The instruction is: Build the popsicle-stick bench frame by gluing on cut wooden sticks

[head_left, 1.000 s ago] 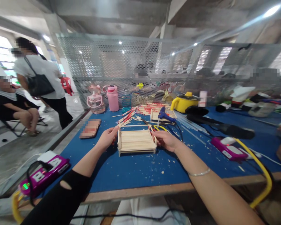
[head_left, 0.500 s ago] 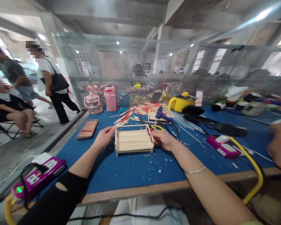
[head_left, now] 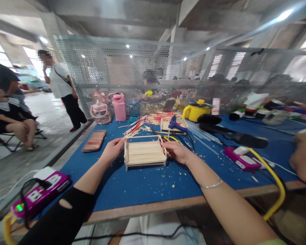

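Observation:
A small bench-like model made of pale wooden sticks stands on the blue tabletop in front of me, with a slatted base, short legs and raised rails. At its upper left corner, my left hand pinches the frame between thumb and fingers. My right hand holds the right side rail, its fingers curled around the upright; the fingertips are partly hidden. Just behind the model lie a blue glue gun and a second stick frame. Loose red-tipped sticks are heaped farther back.
A phone lies to the left. Two pink bottles and a yellow pot stand along the mesh partition. Purple power strips with cables sit at both sides. At the right edge is another person's blurred arm.
Both hands keep the same hold on the stick model, which has barely moved. In the background at left, the walking person in white has shifted right and raised a hand toward the face.

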`<action>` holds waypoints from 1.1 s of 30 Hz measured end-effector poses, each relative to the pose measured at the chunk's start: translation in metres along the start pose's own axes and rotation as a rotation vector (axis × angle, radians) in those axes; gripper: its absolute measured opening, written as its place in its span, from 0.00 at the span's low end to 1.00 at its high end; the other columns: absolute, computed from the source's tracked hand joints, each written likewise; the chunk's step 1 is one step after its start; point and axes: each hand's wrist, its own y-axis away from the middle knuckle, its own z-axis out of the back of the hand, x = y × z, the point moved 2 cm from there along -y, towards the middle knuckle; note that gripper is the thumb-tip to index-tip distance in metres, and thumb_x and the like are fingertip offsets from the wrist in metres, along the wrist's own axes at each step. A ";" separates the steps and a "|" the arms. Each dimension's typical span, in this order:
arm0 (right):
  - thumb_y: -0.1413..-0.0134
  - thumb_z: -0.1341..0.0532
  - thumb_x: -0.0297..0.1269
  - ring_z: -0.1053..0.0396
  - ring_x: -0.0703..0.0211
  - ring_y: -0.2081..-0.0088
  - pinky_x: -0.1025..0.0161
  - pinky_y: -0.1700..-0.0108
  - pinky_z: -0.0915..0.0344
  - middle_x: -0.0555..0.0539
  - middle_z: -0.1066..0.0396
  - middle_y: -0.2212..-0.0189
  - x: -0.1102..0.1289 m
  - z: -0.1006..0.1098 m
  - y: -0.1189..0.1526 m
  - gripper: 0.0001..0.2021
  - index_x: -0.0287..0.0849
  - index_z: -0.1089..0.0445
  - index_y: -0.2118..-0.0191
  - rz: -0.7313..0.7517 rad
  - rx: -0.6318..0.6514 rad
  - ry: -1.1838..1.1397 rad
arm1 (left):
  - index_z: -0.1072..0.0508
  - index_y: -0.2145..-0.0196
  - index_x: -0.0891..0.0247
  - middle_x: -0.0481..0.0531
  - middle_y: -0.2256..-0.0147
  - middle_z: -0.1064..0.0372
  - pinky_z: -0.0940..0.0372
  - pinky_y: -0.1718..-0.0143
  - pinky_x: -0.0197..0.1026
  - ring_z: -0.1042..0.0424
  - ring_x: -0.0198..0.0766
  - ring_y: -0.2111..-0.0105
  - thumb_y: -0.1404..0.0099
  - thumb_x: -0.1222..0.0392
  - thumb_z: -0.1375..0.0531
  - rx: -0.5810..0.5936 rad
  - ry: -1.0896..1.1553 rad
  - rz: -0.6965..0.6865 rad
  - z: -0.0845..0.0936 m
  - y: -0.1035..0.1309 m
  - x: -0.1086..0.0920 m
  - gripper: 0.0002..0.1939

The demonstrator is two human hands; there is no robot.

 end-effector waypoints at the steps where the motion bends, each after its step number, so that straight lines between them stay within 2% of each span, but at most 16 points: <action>1: 0.64 0.30 0.50 0.48 0.72 0.83 0.67 0.79 0.55 0.56 0.42 0.86 0.000 0.000 0.000 0.20 0.37 0.33 0.80 -0.001 0.002 0.002 | 0.28 0.67 0.65 0.38 0.85 0.53 0.57 0.85 0.32 0.55 0.27 0.86 0.49 0.35 0.39 -0.001 -0.002 -0.001 0.000 0.000 0.000 0.27; 33: 0.66 0.30 0.50 0.49 0.72 0.83 0.67 0.78 0.57 0.56 0.42 0.86 0.001 -0.001 0.001 0.20 0.38 0.34 0.79 0.007 -0.013 0.013 | 0.29 0.67 0.66 0.38 0.84 0.51 0.58 0.85 0.31 0.54 0.26 0.85 0.48 0.34 0.40 0.007 -0.008 -0.007 0.001 -0.002 0.003 0.29</action>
